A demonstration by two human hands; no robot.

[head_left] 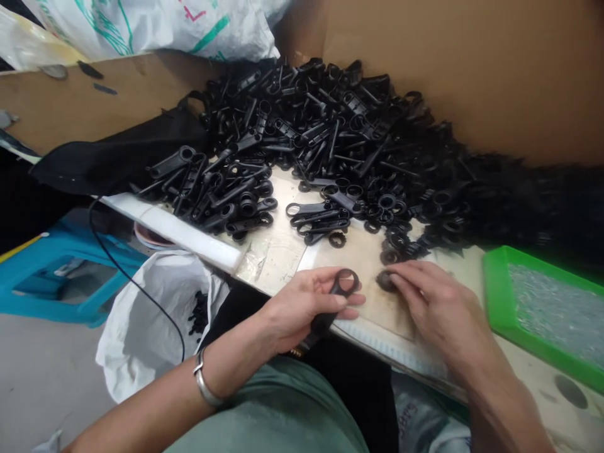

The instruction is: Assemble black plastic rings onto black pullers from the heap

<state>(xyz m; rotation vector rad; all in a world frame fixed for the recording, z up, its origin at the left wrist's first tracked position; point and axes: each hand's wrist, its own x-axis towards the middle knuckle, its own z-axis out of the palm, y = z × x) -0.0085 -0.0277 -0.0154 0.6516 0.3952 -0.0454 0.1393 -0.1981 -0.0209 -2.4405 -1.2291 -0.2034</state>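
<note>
My left hand grips a black plastic handle part near the table's front edge, its round ring end pointing up and away. Thumb and fingers close around the shaft just below the ring. To the right, my right hand pinches a small dark round piece, a toothed ring by its look, though blur hides its detail. That piece is at the tan work surface; whether it rests there I cannot tell. Just beyond the hands lie a loose toothed ring and several black handle parts.
A large heap of black plastic parts covers the back of the table. At the right stands a green tray of small shiny pieces. A white sack holding black bits and a blue stool are at the lower left.
</note>
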